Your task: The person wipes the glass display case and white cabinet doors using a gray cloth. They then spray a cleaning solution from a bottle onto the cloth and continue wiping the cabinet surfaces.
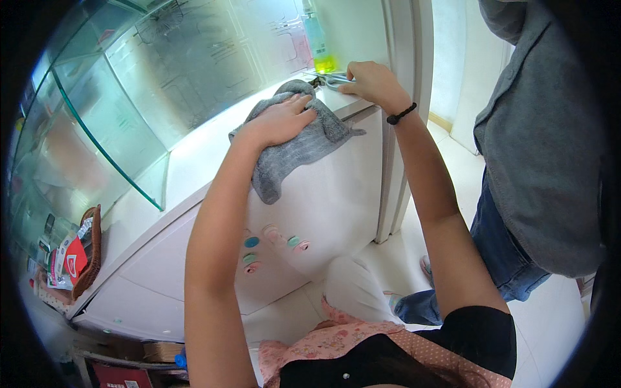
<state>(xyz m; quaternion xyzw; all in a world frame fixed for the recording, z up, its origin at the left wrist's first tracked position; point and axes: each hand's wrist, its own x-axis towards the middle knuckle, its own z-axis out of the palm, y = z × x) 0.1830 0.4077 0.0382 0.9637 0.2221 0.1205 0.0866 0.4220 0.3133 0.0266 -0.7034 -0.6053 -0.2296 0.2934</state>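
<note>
My left hand (286, 121) lies over a bunched grey cloth (303, 150), its fingers pressed into the folds. The cloth sits on the white cabinet top (194, 153) and hangs down over the front edge. At the right end of that top, my right hand (376, 85) has its thumb and fingers on the grey-blue handles of what looks like a pair of scissors (335, 81). A small dark object (318, 81), too unclear to name, lies beside them. Just behind stands a clear spray bottle (318, 43) with yellow-green liquid at its base.
A glass panel with a green edge (104, 136) stands upright on the left. Beyond it, a brown woven basket (92, 252) holds packets. A patterned glass pane (208, 53) backs the cabinet top. Close on my right stands a person in a grey top (548, 145) and jeans.
</note>
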